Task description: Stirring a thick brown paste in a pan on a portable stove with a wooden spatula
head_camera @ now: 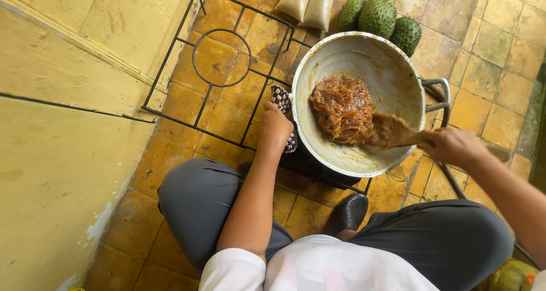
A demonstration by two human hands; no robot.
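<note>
A yellow wall (57, 126) filled the left of the scene, and a worn floor (489, 58) of ochre tiles ran from it to the right edge. A person sat low on that floor in grey trousers (199, 200) and a white shirt (318, 268), knees spread to left and right, one dark sandal (350, 211) showing between them.

A black wire stove frame (222, 58) stood just beyond the knees, its round burner ring on the left bare. On the right side of the frame sat a wide metal pan (392, 75), tilted a little toward the person, with a metal handle (441, 95) at its right rim. A mound of brown, stringy, sticky food (341, 109) lay in the middle of the pan.

At the far edge, three green, spiky fruits (378, 15) lay together just behind the pan, with two pale filled bags (307, 3) to their left.

The left hand (276, 126) was closed around a checked cloth (282, 100) pressed against the pan's left rim, its grip pinching the cloth to the metal. The right hand (452, 146), near the pan's right rim, had its grip pressed together around the shaft of a wooden spatula (392, 131), whose coated blade lay against the right side of the food.

A green and orange object (512, 277), only partly in view, sat at the near right corner.
</note>
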